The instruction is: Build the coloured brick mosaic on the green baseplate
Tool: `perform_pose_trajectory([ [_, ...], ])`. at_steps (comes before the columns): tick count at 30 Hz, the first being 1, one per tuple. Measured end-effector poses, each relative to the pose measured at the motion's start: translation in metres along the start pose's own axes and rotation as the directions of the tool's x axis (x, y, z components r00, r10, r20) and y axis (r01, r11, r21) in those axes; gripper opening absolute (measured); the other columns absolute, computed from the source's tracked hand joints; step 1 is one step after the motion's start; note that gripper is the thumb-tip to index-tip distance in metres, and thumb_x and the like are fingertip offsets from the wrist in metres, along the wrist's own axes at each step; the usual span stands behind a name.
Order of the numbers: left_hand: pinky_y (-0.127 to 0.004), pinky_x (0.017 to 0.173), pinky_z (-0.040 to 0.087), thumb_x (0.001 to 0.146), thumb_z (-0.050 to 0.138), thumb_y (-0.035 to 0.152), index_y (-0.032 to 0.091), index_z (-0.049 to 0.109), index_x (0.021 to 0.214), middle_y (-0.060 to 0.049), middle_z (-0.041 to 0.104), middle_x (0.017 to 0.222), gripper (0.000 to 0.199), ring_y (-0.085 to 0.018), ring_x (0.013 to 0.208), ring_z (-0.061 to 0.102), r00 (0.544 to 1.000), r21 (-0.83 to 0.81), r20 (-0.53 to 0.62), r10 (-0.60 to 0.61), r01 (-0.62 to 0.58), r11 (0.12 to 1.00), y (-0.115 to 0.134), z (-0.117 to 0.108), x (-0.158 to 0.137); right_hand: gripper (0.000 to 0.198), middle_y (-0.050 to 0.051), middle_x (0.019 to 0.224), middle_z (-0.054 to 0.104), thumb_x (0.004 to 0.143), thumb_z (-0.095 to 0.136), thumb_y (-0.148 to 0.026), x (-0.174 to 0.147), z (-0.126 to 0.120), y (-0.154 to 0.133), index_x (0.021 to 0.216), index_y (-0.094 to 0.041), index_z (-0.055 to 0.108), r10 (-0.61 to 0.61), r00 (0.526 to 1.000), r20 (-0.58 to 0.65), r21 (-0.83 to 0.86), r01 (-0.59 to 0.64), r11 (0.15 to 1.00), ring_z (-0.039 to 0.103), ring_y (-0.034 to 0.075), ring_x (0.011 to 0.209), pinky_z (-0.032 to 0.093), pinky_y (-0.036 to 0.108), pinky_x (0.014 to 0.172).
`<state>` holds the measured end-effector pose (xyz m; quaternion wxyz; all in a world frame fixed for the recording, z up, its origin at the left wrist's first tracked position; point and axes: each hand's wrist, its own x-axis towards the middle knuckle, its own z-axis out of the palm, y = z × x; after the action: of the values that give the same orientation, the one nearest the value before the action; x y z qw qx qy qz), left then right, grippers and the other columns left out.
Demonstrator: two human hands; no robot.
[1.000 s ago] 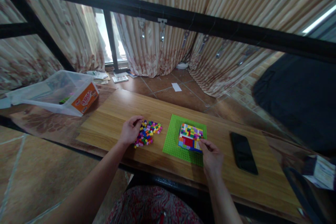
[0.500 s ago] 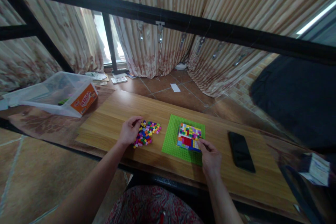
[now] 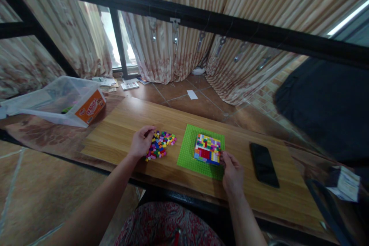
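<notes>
On a green baseplate (image 3: 186,155) sits a block of many-coloured building bricks (image 3: 205,153), with a red patch toward its front. My right hand (image 3: 232,171) is at the right edge of that block, its thumb and fingers pinched together; whatever lies between the fingertips is too small to name. Left of the baseplate is a loose pile of small coloured bricks (image 3: 160,148). My left hand (image 3: 141,143) rests against the pile's left side with curled fingers, and the fingertips' contents are hidden.
A black phone (image 3: 264,165) lies on the wooden board (image 3: 115,130) to the right. At the far left stands a clear plastic bin (image 3: 52,100) with an orange label. A dark metal bar (image 3: 201,19) crosses above the board, in front of striped curtains (image 3: 161,54).
My right hand has drawn back slightly from the top of the brick block to its right edge. My left hand stays by the pile. The whole view has shifted a little.
</notes>
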<state>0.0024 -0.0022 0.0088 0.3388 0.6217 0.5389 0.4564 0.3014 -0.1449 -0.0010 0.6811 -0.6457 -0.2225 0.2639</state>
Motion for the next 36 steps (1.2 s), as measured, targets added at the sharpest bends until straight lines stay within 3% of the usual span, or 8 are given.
perform_pose_trajectory([
  [16,-0.033,0.088,0.052,0.083,0.053,0.036,0.018,0.07,0.09,-0.005,0.072,0.095,0.025,-0.02,0.09,0.066,1.0,0.009,0.008,0.004,-0.004,1.0,-0.002,0.0,0.0,0.036,0.0,0.068,0.069,0.053,0.083,-0.04,0.005,0.006,-0.009,0.076,-0.015,0.072,0.087,0.996,-0.005,-0.084,-0.087,0.993,0.056,0.012,0.061,0.046,0.025,0.058],
  [20,-0.034,0.088,0.052,0.083,0.053,0.034,0.019,0.07,0.09,-0.005,0.072,0.094,0.024,-0.02,0.089,0.066,1.0,-0.003,0.014,0.014,-0.014,1.0,0.0,-0.001,-0.001,0.036,-0.001,0.065,0.068,0.058,0.08,-0.047,0.006,0.005,-0.009,0.074,-0.015,0.071,0.122,0.992,0.024,-0.059,-0.12,0.991,0.056,0.012,0.057,0.044,0.024,0.056],
  [25,-0.035,0.088,0.052,0.083,0.053,0.032,0.019,0.07,0.091,-0.005,0.072,0.095,0.023,-0.02,0.09,0.066,1.0,-0.007,0.008,0.01,-0.01,1.0,-0.001,-0.001,-0.001,0.043,0.001,0.073,0.072,0.052,0.084,-0.045,0.01,0.005,-0.007,0.082,-0.016,0.072,0.162,0.987,0.022,-0.119,-0.158,0.98,0.061,0.014,0.062,0.048,0.026,0.058],
  [33,-0.033,0.085,0.052,0.084,0.053,0.031,0.019,0.07,0.092,-0.005,0.072,0.094,0.022,-0.019,0.088,0.066,0.999,-0.026,-0.001,0.043,-0.043,0.999,-0.007,0.001,-0.001,0.05,0.004,0.076,0.073,0.051,0.082,-0.05,0.011,0.002,-0.01,0.084,-0.014,0.071,0.146,0.989,0.027,-0.231,-0.136,0.963,0.063,0.017,0.064,0.05,0.029,0.06],
  [36,-0.032,0.084,0.053,0.084,0.053,0.029,0.019,0.071,0.092,-0.004,0.072,0.092,0.021,-0.019,0.086,0.066,0.998,-0.027,-0.007,0.059,-0.059,0.998,-0.008,0.002,-0.002,0.051,0.007,0.077,0.072,0.062,0.075,-0.055,0.003,0.002,-0.015,0.089,-0.013,0.07,-0.008,0.999,-0.036,-0.345,-0.005,0.938,0.063,0.019,0.067,0.05,0.03,0.062],
])
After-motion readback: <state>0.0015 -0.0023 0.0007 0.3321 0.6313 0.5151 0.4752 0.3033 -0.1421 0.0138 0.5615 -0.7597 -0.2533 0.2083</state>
